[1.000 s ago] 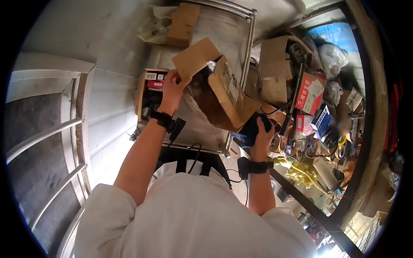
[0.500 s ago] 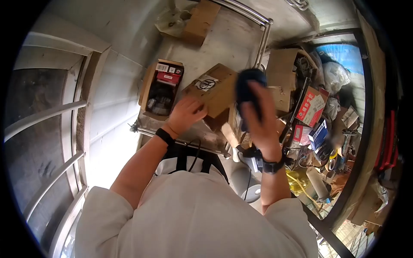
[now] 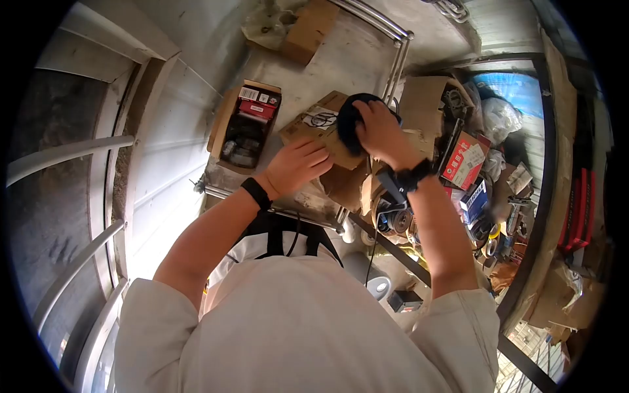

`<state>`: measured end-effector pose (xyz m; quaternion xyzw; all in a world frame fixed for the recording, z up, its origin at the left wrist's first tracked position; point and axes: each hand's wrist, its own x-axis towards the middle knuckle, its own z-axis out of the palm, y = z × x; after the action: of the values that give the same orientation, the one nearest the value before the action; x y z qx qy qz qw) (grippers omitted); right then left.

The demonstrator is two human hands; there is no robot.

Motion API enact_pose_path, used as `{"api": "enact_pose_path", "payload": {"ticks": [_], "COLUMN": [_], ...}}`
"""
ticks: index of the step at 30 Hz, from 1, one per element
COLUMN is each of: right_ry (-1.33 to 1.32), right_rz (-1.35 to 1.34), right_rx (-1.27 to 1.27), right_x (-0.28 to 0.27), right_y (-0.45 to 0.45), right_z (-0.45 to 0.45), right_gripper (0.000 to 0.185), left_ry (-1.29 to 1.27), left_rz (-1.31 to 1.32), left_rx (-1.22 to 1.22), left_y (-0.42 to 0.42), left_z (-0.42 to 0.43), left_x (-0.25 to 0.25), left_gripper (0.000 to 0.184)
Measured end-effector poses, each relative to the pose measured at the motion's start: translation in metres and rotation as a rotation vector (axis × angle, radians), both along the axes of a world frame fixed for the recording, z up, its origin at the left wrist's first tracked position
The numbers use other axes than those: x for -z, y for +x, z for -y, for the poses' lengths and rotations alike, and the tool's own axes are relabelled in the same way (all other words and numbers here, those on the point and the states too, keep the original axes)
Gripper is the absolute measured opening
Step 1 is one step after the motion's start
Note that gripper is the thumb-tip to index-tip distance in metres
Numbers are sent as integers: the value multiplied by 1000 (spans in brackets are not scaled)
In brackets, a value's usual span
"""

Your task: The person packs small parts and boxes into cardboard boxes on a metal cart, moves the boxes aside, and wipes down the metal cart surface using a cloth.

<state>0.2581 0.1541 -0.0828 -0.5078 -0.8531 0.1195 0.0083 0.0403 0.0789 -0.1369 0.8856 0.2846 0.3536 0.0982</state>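
Note:
My right hand (image 3: 380, 134) grips a dark blue, soft-looking cloth thing (image 3: 349, 123); its exact kind I cannot make out. It lies over the right part of a cardboard box (image 3: 311, 134) on the metal table. A label and a thin black loop, drawn or lying, show on the box top. My left hand (image 3: 298, 167) is at the near left edge of this box, fingers bent and close together against the cardboard. Left of it stands an open carton (image 3: 226, 147) with red-and-white packs and dark parts inside.
Another cardboard box (image 3: 311, 33) and a clear plastic bag (image 3: 265, 29) sit at the table's far end. A metal rail (image 3: 393, 72) edges the table. To the right, a cluttered shelf holds an open carton (image 3: 426, 105), a red box (image 3: 466, 160) and a blue box (image 3: 474, 200).
My right hand has brought the dark blue cloth thing left and down onto the box. My left hand has shifted slightly right along the box edge.

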Motion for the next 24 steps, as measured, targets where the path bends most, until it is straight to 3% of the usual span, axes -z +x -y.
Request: {"api": "enact_pose_path", "payload": {"ticks": [4,7,9,13,14,21,24], "right_ry": [-304,-523,-615,-846,-791,-441,-898], "right_rz": [206,47,-50,82,197,426,208], "right_rx": [117,-159,-443,-710,-768,-319,-663], "right_x": [13,-25,-6,15,27,36,26], "right_y": [7,-32,-41,-55,-53,-69,-72], "right_z": [-50,-30,-12,7,11,-1,4], "right_gripper": [38,44,51,57,58,61,57], "left_ry": [83,114,73,16,31,-16,-59], "left_rz": [-42,-72,-87,-115,-118,-55,-20], "left_rx": [18,-8,23,145,166,95,118], "left_y": [7,4,2,7,10,3,5], "left_z": [3,15,26,62,69,67,69], "left_x": [-1,1,3,16,20,15,20], "left_gripper": [25,23,22,23,22,21,23]}}
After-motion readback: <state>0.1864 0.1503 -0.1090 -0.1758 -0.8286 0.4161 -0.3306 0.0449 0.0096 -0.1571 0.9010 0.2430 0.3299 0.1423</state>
